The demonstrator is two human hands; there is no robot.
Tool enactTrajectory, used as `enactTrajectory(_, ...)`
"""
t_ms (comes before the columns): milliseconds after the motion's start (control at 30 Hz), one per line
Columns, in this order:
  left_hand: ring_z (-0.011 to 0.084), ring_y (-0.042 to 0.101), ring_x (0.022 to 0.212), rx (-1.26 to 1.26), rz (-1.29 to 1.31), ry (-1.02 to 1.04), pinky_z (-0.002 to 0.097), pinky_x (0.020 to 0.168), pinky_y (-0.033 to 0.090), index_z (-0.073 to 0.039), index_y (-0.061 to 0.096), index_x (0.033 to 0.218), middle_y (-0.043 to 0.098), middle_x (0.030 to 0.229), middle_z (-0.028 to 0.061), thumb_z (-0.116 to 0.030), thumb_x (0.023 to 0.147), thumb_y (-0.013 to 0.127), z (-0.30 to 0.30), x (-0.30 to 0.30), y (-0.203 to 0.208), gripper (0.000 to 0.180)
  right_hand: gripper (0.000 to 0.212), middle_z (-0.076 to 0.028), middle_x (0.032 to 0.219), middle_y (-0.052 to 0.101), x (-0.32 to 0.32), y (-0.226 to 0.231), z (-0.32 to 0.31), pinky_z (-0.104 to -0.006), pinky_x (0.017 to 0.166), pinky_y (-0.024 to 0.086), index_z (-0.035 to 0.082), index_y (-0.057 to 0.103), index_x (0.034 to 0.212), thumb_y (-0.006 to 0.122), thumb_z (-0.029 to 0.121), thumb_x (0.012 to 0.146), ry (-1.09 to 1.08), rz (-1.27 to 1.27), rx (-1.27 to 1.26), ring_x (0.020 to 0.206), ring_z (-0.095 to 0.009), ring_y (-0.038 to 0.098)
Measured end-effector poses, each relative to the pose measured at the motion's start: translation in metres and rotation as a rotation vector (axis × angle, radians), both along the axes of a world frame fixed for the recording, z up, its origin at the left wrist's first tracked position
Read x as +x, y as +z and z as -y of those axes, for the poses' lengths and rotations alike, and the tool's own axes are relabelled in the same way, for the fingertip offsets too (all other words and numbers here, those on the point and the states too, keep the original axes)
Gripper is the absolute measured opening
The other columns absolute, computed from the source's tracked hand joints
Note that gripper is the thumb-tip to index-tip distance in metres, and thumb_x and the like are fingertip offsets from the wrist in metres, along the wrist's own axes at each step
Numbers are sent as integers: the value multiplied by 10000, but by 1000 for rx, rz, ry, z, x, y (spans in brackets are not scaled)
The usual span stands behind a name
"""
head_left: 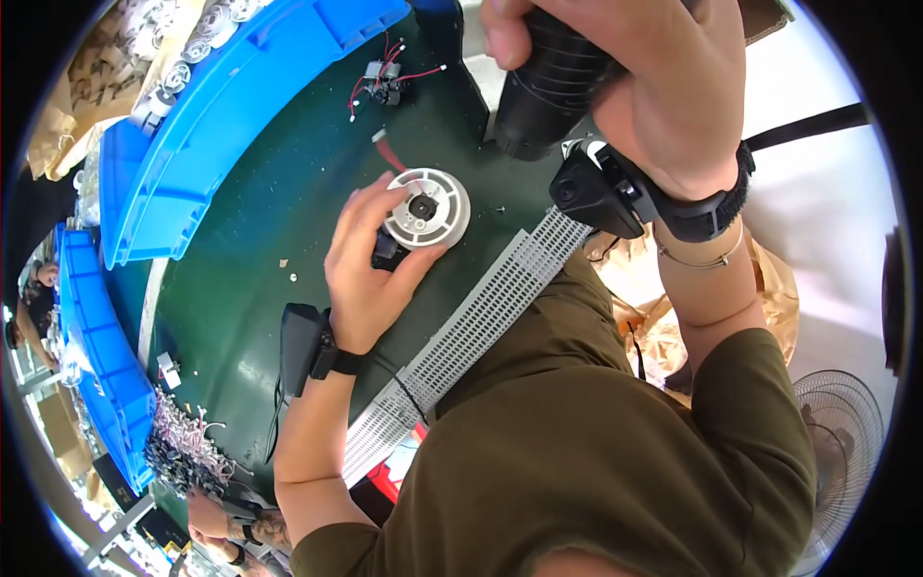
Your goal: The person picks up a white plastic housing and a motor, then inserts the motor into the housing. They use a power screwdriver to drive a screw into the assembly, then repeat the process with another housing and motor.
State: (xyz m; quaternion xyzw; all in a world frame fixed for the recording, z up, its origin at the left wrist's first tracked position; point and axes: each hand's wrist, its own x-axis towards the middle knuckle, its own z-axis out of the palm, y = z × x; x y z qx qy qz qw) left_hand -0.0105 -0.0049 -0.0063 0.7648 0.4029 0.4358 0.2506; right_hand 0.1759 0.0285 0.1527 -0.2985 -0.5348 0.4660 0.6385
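Near the middle of the green table, my left hand [370, 264] is closed around a round white plastic wheel-like part [454, 207]. Its face has a ring of openings and a dark square centre. A short red lead with a white plug [386, 152] sticks out on its far side, and something black shows under it, partly hidden by my fingers. Up at the top right my right hand [663, 82] grips a black electric screwdriver [558, 91], its tapered nose pointing down, above the table and apart from the white part. No bit can be made out.
A small screw [499, 209] lies right of the white part. Small motors with red leads [383, 82] lie at the back. Blue bins [183, 183] line the left, beside a cable pile [192, 447]. A perforated strip [471, 322] edges the table. Another person's hands [216, 519] are at lower left.
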Motion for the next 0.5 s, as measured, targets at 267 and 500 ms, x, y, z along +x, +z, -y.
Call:
enactTrajectory(267,346,473,1166,-75,19,-62,388,900,444,-26,453,1198,510,1169,193,-122,556,837,4,3,11,754,406,-92,733,599,-39,6,2,-279,471,461,22,485,1132,618,243,819,180,-103,-69,510,-189,561)
enactTrajectory(500,349,533,970,196,-101,58,417,830,450,-1,472,1155,536,1087,185,-188,583,830,-7,12,8,701,387,-89,754,601,-32,8,-14,-281,466,461,46,492,1130,585,300,853,325,-183,-76,513,-190,564)
